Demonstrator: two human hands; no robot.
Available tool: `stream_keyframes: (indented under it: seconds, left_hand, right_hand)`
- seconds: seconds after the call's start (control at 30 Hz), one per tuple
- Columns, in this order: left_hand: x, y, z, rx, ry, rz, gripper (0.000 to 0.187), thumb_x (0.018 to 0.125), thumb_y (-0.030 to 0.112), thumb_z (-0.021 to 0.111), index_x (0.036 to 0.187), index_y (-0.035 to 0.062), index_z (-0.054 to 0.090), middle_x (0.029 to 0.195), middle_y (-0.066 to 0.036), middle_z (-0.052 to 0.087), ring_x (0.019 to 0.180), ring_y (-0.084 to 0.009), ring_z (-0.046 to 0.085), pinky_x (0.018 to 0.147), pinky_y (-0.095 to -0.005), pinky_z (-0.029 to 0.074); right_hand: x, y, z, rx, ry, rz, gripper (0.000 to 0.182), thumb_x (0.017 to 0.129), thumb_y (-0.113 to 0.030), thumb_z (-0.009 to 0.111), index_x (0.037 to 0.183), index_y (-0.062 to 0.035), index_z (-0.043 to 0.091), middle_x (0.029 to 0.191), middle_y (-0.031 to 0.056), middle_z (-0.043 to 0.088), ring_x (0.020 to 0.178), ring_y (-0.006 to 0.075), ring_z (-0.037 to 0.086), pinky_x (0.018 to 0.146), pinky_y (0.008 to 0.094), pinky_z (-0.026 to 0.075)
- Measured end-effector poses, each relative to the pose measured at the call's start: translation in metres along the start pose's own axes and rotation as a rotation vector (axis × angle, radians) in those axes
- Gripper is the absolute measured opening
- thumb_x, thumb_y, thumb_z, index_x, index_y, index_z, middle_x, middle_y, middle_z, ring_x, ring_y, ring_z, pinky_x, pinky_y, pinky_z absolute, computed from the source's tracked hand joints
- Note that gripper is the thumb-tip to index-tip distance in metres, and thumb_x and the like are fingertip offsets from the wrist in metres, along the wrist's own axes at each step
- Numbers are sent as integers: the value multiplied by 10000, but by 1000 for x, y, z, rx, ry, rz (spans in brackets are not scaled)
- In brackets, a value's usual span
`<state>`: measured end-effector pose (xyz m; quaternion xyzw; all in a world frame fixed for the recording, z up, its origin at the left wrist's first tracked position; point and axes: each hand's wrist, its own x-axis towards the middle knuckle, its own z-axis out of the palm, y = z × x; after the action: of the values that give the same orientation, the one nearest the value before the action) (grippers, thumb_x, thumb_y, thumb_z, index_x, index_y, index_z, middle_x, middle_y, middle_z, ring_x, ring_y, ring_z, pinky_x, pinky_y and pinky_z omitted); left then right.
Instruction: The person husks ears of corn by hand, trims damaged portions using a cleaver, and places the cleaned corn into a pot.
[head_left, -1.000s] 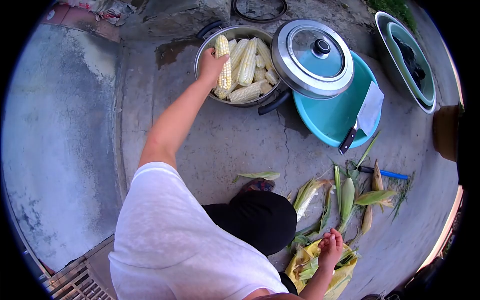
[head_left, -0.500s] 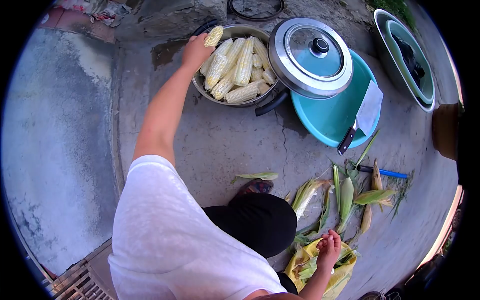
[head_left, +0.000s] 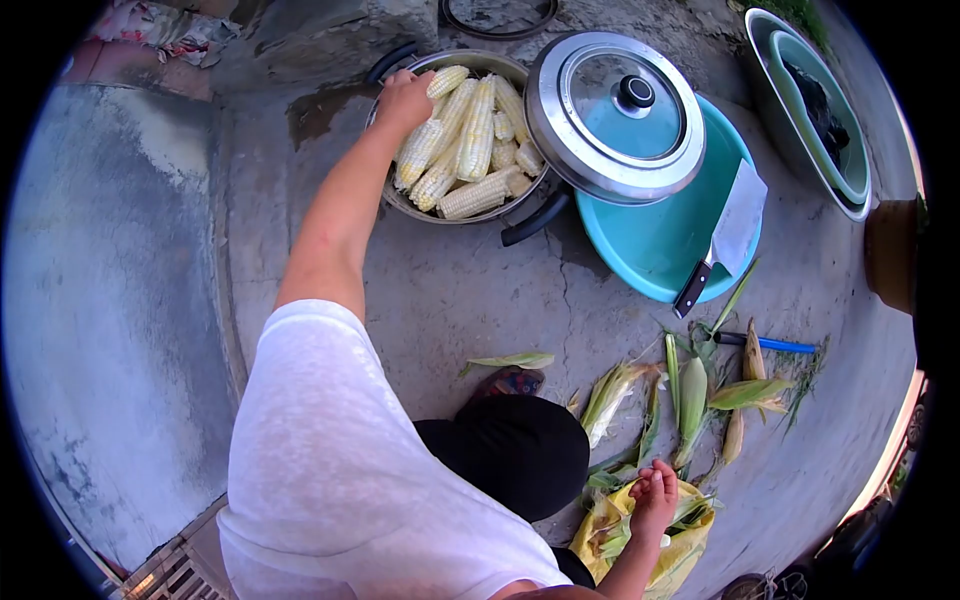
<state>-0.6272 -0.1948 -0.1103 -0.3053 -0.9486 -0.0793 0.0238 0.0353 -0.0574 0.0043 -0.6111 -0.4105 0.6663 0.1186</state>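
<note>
At the pot's left side, my left hand (head_left: 405, 100) is closed on an ear of corn (head_left: 447, 81), placing its end over the pile. The metal pot (head_left: 466, 217) holds several husked ears and short pieces of corn (head_left: 476, 130). My right hand (head_left: 655, 492) hovers above a yellow bag (head_left: 685, 550) of husks, fingers loosely curled and apart, with nothing visible in them. An unpeeled ear of corn (head_left: 692, 400) lies on the ground beyond that hand.
A lid (head_left: 545, 110) with a glass centre leans over a teal basin (head_left: 640, 265). A cleaver (head_left: 735, 225) rests across the basin's rim. Loose husks (head_left: 612, 400) and a blue-handled tool (head_left: 785, 346) lie on the concrete. Nested basins (head_left: 850, 200) stand at the upper right.
My left hand has lowered the ear of corn from above the pot's rim onto the pile. My right hand has barely moved.
</note>
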Motion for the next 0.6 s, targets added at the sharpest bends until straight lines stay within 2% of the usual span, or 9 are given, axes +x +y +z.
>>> stream_keyframes:
  seconds: [0.07, 0.13, 0.27, 0.43, 0.47, 0.5, 0.53, 0.6]
  left_hand:
    - [-2, -4, 5, -15, 27, -11, 432, 752, 196, 594, 1172, 104, 553, 1065, -144, 561, 1003, -320, 534, 896, -377, 412]
    - [-3, -12, 7, -294, 20, -76, 418, 763, 201, 596, 1169, 108, 558, 1066, -140, 563, 1009, -309, 535, 890, -376, 417]
    - [-10, -13, 6, -323, 17, -55, 399, 783, 225, 582, 1161, 99, 563, 1118, -143, 556, 1038, -301, 528, 886, -377, 420]
    - [-14, -8, 10, -121, 69, 36, 415, 814, 211, 530, 1197, 52, 518, 1215, -138, 521, 1120, -292, 481, 947, -381, 374]
    - [-16, -5, 10, -166, 6, -44, 436, 824, 225, 527, 1208, 22, 497, 1240, -152, 497, 1145, -303, 457, 970, -383, 351]
    - [-14, -13, 13, -186, 43, 73, 439, 830, 239, 526, 1202, 8, 494, 1246, -173, 484, 1144, -317, 455, 976, -380, 348]
    - [-16, -19, 17, -262, 125, 106, 425, 831, 235, 529, 1179, -8, 501, 1223, -180, 495, 1138, -323, 457, 981, -376, 344]
    - [-20, -3, 2, -480, 313, 65, 347, 843, 166, 511, 1139, -16, 525, 1186, -164, 520, 1098, -303, 485, 966, -348, 353]
  right_hand:
    - [1, -1, 5, -22, 2, 4, 221, 903, -159, 506, 1082, -31, 517, 833, 62, 601, 591, 93, 503, 532, 219, 433]
    - [0, -4, 8, -15, -1, 14, 219, 898, -161, 514, 1073, -30, 524, 833, 62, 597, 601, 95, 506, 541, 224, 441]
    - [7, -4, 14, -19, -11, 25, 221, 895, -163, 518, 1067, -25, 526, 840, 65, 590, 611, 101, 510, 549, 226, 447]
    - [8, -8, 17, -26, -37, -1, 222, 897, -164, 516, 1067, -21, 524, 840, 66, 588, 610, 102, 510, 549, 228, 446]
    - [8, -8, 17, -23, -38, -13, 223, 897, -164, 516, 1067, -19, 524, 837, 65, 588, 609, 102, 510, 551, 228, 446]
    - [6, -10, 18, -18, -18, 9, 218, 898, -159, 514, 1064, -19, 524, 836, 62, 590, 604, 101, 510, 558, 226, 443]
    - [6, -8, 16, -14, -20, 1, 209, 898, -152, 511, 1060, -20, 525, 833, 56, 591, 601, 99, 511, 562, 221, 439]
    - [0, -7, 14, 0, -4, 16, 207, 899, -144, 507, 1063, -20, 524, 837, 53, 593, 607, 92, 516, 565, 220, 438]
